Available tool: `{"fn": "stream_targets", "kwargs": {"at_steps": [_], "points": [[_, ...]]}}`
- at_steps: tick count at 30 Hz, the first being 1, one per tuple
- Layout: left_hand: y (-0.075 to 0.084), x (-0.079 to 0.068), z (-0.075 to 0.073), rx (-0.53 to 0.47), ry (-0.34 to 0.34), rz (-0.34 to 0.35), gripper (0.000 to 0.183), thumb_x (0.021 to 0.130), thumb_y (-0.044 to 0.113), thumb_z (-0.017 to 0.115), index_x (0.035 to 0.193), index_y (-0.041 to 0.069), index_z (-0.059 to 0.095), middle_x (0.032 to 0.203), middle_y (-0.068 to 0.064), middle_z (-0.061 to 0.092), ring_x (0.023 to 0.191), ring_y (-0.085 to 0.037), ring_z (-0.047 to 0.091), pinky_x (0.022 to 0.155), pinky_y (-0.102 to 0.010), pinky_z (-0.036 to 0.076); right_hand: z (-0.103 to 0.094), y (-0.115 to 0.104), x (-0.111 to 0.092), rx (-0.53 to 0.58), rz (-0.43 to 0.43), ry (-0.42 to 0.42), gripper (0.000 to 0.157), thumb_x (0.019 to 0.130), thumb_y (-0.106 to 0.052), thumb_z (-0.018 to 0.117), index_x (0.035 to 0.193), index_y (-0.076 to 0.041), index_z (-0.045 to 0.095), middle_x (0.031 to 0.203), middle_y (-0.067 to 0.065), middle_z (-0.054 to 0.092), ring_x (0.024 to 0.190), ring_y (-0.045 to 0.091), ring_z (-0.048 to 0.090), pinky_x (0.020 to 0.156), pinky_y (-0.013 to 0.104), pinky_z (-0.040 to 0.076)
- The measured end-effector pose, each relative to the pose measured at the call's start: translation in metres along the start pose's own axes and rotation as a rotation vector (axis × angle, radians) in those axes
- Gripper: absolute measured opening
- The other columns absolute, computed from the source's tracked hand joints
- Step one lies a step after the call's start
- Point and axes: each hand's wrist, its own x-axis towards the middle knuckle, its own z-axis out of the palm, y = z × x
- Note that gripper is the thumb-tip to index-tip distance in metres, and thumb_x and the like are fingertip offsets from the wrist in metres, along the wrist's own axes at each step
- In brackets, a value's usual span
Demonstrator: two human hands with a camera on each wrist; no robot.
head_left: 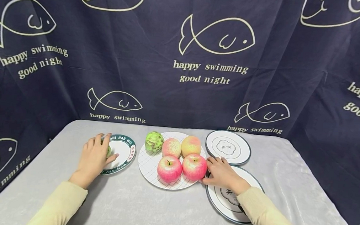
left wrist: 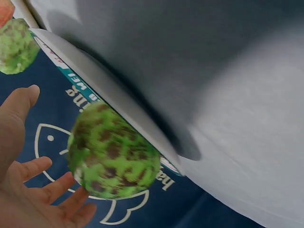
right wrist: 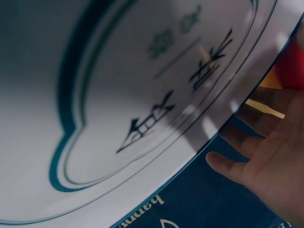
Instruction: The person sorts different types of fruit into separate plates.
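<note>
My left hand (head_left: pixel 94 156) reaches over the left side of a green-rimmed plate (head_left: pixel 130 158), its fingers spread beside a green, brown-mottled fruit (left wrist: pixel 114 152). In the left wrist view its fingertips are at the fruit's side, and the thumb stands well away from it. My right hand (head_left: pixel 222 174) is above the edge of the near right plate (head_left: pixel 251 179), with fingertips at the side of a pink-red apple (head_left: pixel 194 166). Its fingers look loosely extended in the right wrist view; whether they touch the apple I cannot tell.
A white grid-patterned plate (head_left: pixel 148 176) in the middle also bears another apple (head_left: pixel 169 168), a peach (head_left: pixel 172 147), a yellow-orange peach (head_left: pixel 191 146) and a second green mottled fruit (head_left: pixel 154 141). Behind the near right plate lies another white plate (head_left: pixel 242 150). A dark curtain (head_left: pixel 159 53) hangs behind the table.
</note>
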Motion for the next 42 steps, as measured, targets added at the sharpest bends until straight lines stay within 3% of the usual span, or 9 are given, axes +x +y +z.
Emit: {"fn": "stream_targets", "kwargs": {"at_steps": [8,22,42], "points": [[0.015,0.007,-0.002,-0.011,0.055,0.013,0.075,0.067,0.034,0.078,0.125,0.001,0.045,0.117,-0.027,0.049,0.102,-0.046,0.047,0.082,-0.055,0.038,0.001,0.000,0.000,0.007,-0.011,0.010,0.059,0.070,-0.046,0.068,0.110,-0.004,0.060,0.111,0.010,0.056,0.103,0.031,0.053,0.093,0.055,0.037],[0.035,0.015,0.005,-0.027,0.037,0.066,0.072,0.069,0.035,0.076,0.125,0.002,0.047,0.117,-0.024,0.050,0.102,-0.044,0.049,0.085,-0.053,0.039,0.000,-0.001,0.001,0.022,0.008,-0.019,0.058,0.071,-0.040,0.068,0.113,-0.001,0.059,0.114,0.013,0.054,0.100,0.031,0.052,0.092,0.051,0.040],[0.072,0.033,0.019,-0.021,-0.071,0.146,0.076,0.072,0.042,0.073,0.131,0.006,0.041,0.123,-0.021,0.046,0.106,-0.039,0.048,0.087,-0.048,0.040,0.001,-0.001,0.001,0.037,0.016,-0.032,0.059,0.071,-0.039,0.068,0.115,0.000,0.058,0.117,0.014,0.054,0.104,0.033,0.051,0.093,0.051,0.039]]}}
